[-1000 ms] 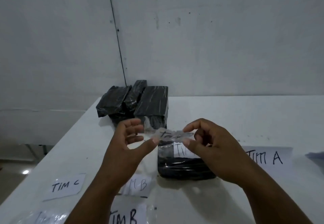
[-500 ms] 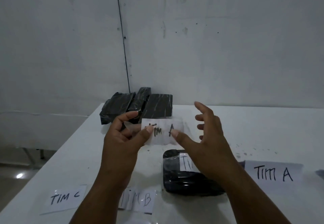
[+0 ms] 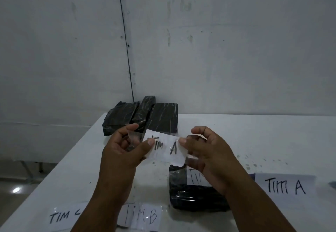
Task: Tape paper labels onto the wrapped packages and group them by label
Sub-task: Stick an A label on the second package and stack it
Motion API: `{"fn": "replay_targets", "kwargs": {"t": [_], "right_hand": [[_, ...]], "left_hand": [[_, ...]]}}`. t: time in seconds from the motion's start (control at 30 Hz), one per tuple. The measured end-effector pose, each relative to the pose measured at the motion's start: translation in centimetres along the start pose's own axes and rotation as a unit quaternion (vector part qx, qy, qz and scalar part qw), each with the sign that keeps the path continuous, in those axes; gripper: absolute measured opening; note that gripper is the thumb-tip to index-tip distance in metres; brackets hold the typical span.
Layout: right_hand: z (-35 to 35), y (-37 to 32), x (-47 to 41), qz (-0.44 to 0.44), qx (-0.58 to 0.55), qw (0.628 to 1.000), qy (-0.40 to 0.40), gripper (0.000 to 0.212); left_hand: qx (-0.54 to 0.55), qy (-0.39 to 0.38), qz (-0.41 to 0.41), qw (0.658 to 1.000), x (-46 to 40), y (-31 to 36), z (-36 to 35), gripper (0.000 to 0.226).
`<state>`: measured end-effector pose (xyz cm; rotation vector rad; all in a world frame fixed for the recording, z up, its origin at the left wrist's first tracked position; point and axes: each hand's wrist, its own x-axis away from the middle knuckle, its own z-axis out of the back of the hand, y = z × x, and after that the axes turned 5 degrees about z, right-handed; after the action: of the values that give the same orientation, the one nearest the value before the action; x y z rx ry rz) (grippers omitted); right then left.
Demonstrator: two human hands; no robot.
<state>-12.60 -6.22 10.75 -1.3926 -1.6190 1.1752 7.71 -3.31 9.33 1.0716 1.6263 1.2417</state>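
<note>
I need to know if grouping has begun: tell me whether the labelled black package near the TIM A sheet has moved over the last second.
No. The labelled package lies just left of the TIM A sheet, as before; the apparent shift is camera motion.

A white paper label [image 3: 166, 147] reading "TIM A" is hanging in the air, face toward the camera, with clear tape running past both ends. At 6 o'clock from it, a black wrapped package [image 3: 192, 195] is lying flat, already wearing a white label. At 12 o'clock, three more black packages [image 3: 141, 116] are sitting bunched together. Loose labels "TIM C" [image 3: 62, 217], "TIM B" [image 3: 143, 216] and "TIM A" [image 3: 285, 186] are lying flat nearest the camera.
</note>
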Motion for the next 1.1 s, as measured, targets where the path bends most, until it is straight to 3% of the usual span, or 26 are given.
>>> {"fn": "replay_targets", "kwargs": {"t": [0.1, 0.2, 0.3, 0.47, 0.6, 0.73, 0.8, 0.9, 0.97, 1.1], "right_hand": [[0.3, -0.3, 0.0, -0.015, 0.026, 1.000, -0.003, 0.045], [0.7, -0.3, 0.1, -0.029, 0.085, 0.996, -0.022, 0.045], [0.9, -0.1, 0.3, -0.014, 0.124, 0.992, -0.019, 0.025], [0.6, -0.4, 0.2, 0.068, 0.209, 0.975, 0.025, 0.014], [0.5, -1.2, 0.2, 0.155, 0.278, 0.945, 0.072, 0.012], [1.3, -2.4, 0.1, 0.214, 0.274, 0.927, 0.141, 0.014], [1.7, -3.1, -0.1, 0.233, 0.271, 0.917, 0.175, 0.015], [2.1, -3.9, -0.6, 0.250, 0.267, 0.906, 0.213, 0.014], [2.3, -4.1, -0.9, 0.255, 0.270, 0.902, 0.221, 0.014], [2.9, -4.0, -1.1, 0.248, 0.272, 0.903, 0.223, 0.014]], "left_hand": [[-0.004, 0.018, -0.008, 1.000, -0.1, -0.2, -0.1, 0.066], [-0.008, 0.027, -0.035, 0.999, -0.3, -0.4, -0.2, 0.039], [-0.011, 0.041, -0.052, 0.998, -0.6, -0.5, -0.4, 0.036], [-0.032, 0.058, -0.061, 0.996, -0.9, -0.7, -1.2, 0.039], [-0.008, 0.061, -0.012, 0.998, -1.4, -0.9, -2.5, 0.054], [-0.063, 0.144, 0.002, 0.987, -3.5, -1.6, -3.6, 0.051], [-0.192, 0.148, -0.025, 0.970, -4.7, -2.4, -4.1, 0.057], [-0.448, 0.103, -0.024, 0.888, -6.3, -3.6, -5.2, 0.086], [-0.517, 0.066, 0.025, 0.853, -7.0, -4.1, -6.1, 0.099], [-0.566, 0.045, 0.086, 0.819, -8.3, -5.3, -7.6, 0.110]]}}
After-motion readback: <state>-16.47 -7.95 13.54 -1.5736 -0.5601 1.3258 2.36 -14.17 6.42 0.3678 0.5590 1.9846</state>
